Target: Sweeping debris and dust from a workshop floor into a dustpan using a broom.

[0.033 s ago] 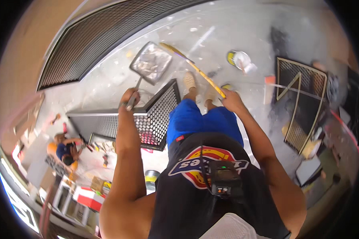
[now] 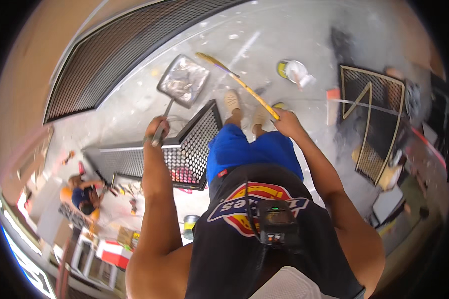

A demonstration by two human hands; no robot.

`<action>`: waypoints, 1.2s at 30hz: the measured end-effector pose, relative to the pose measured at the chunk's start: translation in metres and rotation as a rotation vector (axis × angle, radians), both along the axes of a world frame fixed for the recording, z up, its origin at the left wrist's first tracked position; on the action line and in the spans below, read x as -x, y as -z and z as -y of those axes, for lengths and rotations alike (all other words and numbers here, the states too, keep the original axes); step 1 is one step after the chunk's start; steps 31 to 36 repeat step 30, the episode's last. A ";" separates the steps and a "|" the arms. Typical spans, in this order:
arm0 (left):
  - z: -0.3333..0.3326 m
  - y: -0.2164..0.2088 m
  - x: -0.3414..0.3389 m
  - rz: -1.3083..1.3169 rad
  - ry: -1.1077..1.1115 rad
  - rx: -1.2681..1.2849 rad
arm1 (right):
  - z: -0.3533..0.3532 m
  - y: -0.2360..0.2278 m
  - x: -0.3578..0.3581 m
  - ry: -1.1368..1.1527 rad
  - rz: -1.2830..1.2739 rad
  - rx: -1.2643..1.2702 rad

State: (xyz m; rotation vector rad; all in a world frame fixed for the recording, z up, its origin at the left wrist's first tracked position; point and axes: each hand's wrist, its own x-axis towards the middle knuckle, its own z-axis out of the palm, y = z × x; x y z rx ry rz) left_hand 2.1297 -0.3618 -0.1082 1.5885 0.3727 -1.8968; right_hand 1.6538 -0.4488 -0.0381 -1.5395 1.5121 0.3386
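Note:
My left hand [image 2: 157, 129] is closed round the grey handle of what looks like a dustpan [image 2: 184, 79], with a dark-rimmed, roughly square pan and a shiny silver face. A long yellow-handled broom [image 2: 254, 94] is gripped in my right hand [image 2: 288, 123]. Its flat yellowish-brown head angles away toward the pan, and the two are apart. Just below the pan stands a black perforated metal frame [image 2: 194, 137], partly behind my left forearm. My shoes [image 2: 232, 99] are on the grey floor between the two tools.
Beyond the pan, a large black mesh panel [image 2: 119, 55] curves along the far left. A white and yellow bucket [image 2: 295, 72] is ahead right, and an angular mesh frame [image 2: 376, 112] lies farther right. Another person [image 2: 85, 197] crouches at left among tools. A red and white box [image 2: 115, 253] sits nearer.
The whole view has shifted slightly, with most floor objects a little farther left. Both hands keep their grips on the dustpan and the broom.

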 end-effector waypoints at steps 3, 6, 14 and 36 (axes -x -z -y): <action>0.017 -0.037 0.026 -0.083 -0.018 -0.125 | -0.005 0.001 0.032 0.117 -0.018 0.081; 0.009 -0.044 0.037 -0.184 -0.140 -0.258 | -0.012 0.005 0.043 0.231 -0.018 0.148; -0.006 -0.064 0.112 -0.334 -0.083 -0.111 | -0.067 -0.012 0.083 0.356 -0.082 0.130; -0.133 -0.212 0.255 -0.177 0.527 0.222 | -0.466 -0.034 0.194 1.057 0.226 0.370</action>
